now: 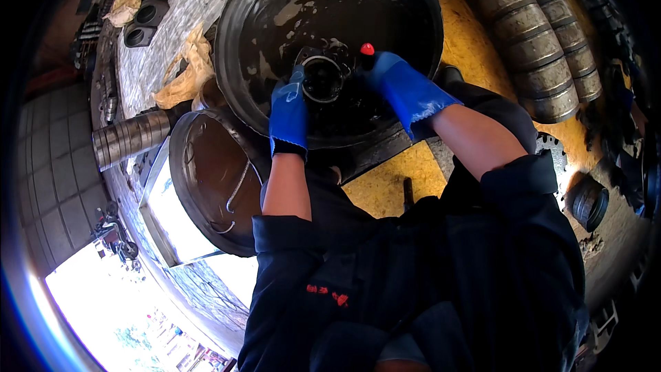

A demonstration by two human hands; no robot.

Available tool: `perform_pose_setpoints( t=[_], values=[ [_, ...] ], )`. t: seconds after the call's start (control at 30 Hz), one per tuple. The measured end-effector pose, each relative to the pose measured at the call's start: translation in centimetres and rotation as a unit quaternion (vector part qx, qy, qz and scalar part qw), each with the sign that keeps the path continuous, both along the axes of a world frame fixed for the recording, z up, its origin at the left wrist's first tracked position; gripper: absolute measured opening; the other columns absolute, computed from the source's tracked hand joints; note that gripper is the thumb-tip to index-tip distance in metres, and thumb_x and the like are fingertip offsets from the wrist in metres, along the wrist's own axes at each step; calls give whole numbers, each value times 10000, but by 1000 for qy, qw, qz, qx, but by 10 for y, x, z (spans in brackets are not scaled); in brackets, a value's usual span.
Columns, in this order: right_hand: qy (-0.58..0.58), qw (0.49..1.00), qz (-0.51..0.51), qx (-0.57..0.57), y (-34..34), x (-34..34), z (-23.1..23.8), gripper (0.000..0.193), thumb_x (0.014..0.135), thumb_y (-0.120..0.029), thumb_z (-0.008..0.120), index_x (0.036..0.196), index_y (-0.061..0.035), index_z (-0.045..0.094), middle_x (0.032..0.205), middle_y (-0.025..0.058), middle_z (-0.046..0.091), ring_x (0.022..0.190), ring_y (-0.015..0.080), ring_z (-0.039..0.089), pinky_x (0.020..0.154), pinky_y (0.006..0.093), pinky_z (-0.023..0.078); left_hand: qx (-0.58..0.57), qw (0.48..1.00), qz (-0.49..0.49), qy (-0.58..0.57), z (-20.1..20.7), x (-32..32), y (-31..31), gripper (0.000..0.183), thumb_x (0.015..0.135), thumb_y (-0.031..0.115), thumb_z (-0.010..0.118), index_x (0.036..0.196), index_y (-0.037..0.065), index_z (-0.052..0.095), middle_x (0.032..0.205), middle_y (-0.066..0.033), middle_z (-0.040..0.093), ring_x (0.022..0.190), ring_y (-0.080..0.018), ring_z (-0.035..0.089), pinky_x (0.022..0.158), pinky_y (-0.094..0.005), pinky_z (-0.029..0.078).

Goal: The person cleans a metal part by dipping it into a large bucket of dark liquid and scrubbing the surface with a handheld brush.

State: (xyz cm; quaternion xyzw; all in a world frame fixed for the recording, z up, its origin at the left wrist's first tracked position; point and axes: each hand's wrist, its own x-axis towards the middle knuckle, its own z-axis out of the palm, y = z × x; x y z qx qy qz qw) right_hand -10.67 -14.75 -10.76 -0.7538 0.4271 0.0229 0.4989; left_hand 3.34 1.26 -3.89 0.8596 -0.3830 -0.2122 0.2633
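Steady the round, bright-rimmed metal part (337, 77) in the wide black basin (237, 89), pinched in the blue-gloved left hand (288, 100); guide the red-ended dark tool (367, 49), gripped in the blue-gloved right hand (387, 72), gently.

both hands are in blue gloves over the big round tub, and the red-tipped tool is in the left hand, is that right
Not quite: the head view shows the red-tipped tool in the right hand, not the left hand. Both hands are in blue gloves over the big round tub, as you say.
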Motion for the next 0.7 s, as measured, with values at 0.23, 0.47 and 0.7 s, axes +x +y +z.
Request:
perform_pose_setpoints(
  t=[0.23, 0.47, 0.7],
  values=[
    [-58, 995, -74, 34, 0, 7, 23, 412, 810, -362, 704, 1083, -56, 672, 902, 150, 706, 830, 260, 690, 765, 356, 524, -77, 976, 161, 127, 24, -18, -16, 507, 926, 414, 591, 1130, -49, 628, 921, -129, 673, 868, -191, 597, 775, -297, 464],
    [-276, 920, -58, 270, 17, 23, -7, 292, 812, -257, 730, 995, -34, 684, 860, 90, 697, 830, 179, 660, 750, 319, 517, -80, 966, 195, 152, 16, -7, -9, 496, 936, 390, 582, 1109, -72, 628, 917, -155, 681, 832, -198, 612, 764, -284, 468],
    [-85, 992, 87, 43, 15, 25, 46, 393, 860, -435, 647, 962, -58, 689, 881, 133, 704, 842, 244, 675, 787, 341, 504, -94, 961, 204, 160, 17, 1, -3, 440, 910, 357, 610, 1019, -67, 654, 882, -165, 670, 799, -219, 598, 770, -331, 459]
  ],
)
